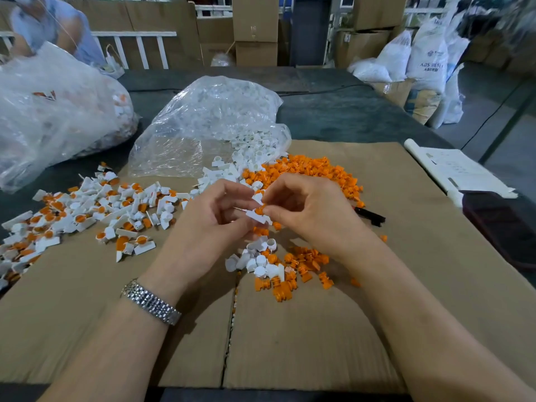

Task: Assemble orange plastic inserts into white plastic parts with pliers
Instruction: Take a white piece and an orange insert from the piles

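Note:
My left hand [214, 216] and my right hand [307, 210] meet above the cardboard sheet [290, 329]. Between their fingertips is a white plastic part [256, 216] with an orange insert [259, 210] at its top; the left fingers hold the white part and the right thumb and forefinger pinch the insert. A heap of loose orange inserts [313, 169] lies just behind the hands. More orange and white pieces [278, 265] lie below them. Black pliers [369, 216] lie on the cardboard, partly hidden behind my right hand.
Assembled white-and-orange parts [95, 210] spread at the left. A clear bag of white parts [214, 120] lies open behind the hands, a larger bag [55, 111] far left. Paper sheets [455, 169] and a dark phone-like slab [504, 227] are at the right. A person [52, 27] is at the back left.

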